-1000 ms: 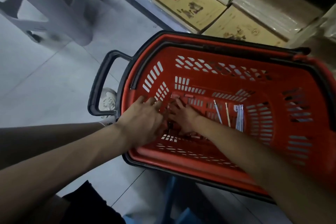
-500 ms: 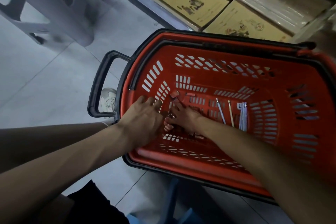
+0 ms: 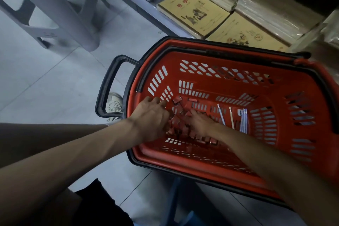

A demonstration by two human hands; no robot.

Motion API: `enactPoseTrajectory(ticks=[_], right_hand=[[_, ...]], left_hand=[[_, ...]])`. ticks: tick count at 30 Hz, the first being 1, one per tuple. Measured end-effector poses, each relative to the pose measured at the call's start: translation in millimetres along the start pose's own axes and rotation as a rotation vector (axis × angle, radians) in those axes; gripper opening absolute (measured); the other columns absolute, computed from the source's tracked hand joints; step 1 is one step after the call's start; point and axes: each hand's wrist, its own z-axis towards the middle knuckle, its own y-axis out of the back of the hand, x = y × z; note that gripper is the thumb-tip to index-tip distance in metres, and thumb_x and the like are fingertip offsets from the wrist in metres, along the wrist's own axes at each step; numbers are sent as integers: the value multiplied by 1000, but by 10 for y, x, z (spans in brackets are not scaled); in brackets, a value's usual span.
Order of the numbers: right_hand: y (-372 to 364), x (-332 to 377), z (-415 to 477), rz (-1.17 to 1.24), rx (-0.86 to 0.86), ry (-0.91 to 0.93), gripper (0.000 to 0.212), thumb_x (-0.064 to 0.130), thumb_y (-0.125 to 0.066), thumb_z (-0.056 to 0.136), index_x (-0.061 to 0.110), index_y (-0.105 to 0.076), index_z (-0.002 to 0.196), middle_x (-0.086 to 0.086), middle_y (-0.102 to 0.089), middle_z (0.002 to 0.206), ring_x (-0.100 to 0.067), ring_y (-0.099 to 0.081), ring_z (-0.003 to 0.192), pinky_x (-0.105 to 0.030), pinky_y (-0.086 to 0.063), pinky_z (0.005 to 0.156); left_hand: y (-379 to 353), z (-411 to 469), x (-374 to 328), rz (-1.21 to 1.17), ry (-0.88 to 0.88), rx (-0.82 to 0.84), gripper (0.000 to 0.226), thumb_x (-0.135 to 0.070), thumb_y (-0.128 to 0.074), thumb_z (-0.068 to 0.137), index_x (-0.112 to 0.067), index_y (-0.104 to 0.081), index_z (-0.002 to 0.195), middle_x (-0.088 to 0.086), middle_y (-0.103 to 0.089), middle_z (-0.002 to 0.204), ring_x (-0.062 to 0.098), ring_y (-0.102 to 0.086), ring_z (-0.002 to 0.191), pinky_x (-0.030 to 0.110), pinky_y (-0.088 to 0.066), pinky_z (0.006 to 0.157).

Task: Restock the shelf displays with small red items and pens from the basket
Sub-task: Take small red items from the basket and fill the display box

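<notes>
Small red items point(image 3: 180, 124) are lying heaped on the basket point(image 3: 183, 166) floor, pens point(image 3: 243, 121) lying beside them; shelving is seemingly only beginning. Left hand point(image 3: 150, 117) is spreading loosely over the heap; right hand point(image 3: 200, 124) is resting among the items, grip impossible to tell.

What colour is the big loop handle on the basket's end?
The loop handle is black, set against the red basket. It shows best in the head view.
</notes>
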Motion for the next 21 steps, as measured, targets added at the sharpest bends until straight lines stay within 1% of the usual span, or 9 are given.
enactPoseTrajectory(ticks=[1, 3, 5, 7, 9, 12, 15, 18, 21], right_hand=[[74, -12, -87, 107, -53, -40, 78, 0, -66, 86, 37, -41, 149, -7, -33, 148, -30, -58, 114, -40, -55, 88], [250, -21, -295, 269, -155, -95, 59, 3, -61, 90, 33, -49, 140, 1, -38, 134, -20, -53, 99, -33, -49, 74], [532, 43, -556, 378, -229, -83, 48, 6, -59, 91, 31, -53, 131, 7, -39, 117, -18, -50, 99, -32, -45, 70], [873, 177, -824, 423, -300, -38, 39, 9, -60, 92, 38, -53, 117, 9, -38, 108, -15, -52, 98, -33, -50, 68], [1207, 352, -1069, 403, -329, 33, 39, 10, -60, 90, 46, -47, 102, 11, -35, 102, -11, -52, 90, -33, -50, 63], [1670, 652, -1339, 267, -343, 87, 33, 13, -64, 87, 38, -49, 103, 6, -35, 105, -18, -54, 91, -38, -48, 66], [1914, 801, -1471, 20, -317, 61, 36, 20, -68, 90, 30, -53, 121, -3, -38, 124, -25, -54, 111, -34, -42, 75], [2006, 864, -1545, -35, -322, 66, 50, 24, -73, 91, 33, -52, 135, -5, -41, 135, -25, -51, 121, -33, -39, 81], [2033, 862, -1633, 14, -378, 110, 58, 40, -73, 91, 41, -48, 143, 1, -47, 135, -19, -48, 126, -34, -44, 99]], left_hand=[[10, 12, 0, -48, -1, 2, 45, -52, -43, 100, -26, -61, 132, 7, -58, 135, 28, -54, 123, 45, -43, 106], [68, 39, -20, -286, 41, -20, 41, -46, -47, 101, -28, -57, 137, 4, -62, 129, 28, -59, 120, 43, -49, 102], [147, 104, -78, -724, 168, -27, 30, -41, -49, 104, -27, -60, 128, 0, -69, 114, 25, -68, 107, 37, -56, 88], [234, 191, -135, -1297, 358, 36, 34, -47, -47, 106, -23, -66, 121, 1, -73, 109, 24, -71, 104, 36, -58, 89], [306, 254, -148, -1868, 502, 202, 49, -57, -45, 103, -17, -67, 122, 14, -71, 122, 32, -70, 112, 50, -56, 97], [430, 220, -166, -2398, 397, 435, 61, -62, -47, 98, -11, -63, 127, 22, -62, 123, 45, -66, 115, 65, -50, 99], [619, 163, -228, -2486, 316, 367, 48, -51, -49, 100, -10, -65, 120, 18, -62, 122, 42, -70, 98, 62, -51, 99], [703, 145, -243, -2428, 335, 251, 35, -42, -56, 98, -13, -72, 107, 12, -65, 110, 30, -71, 83, 50, -60, 81], [684, 136, -252, -2430, 333, 222, 30, -40, -56, 96, -15, -73, 98, 8, -68, 86, 22, -67, 68, 34, -57, 63]])
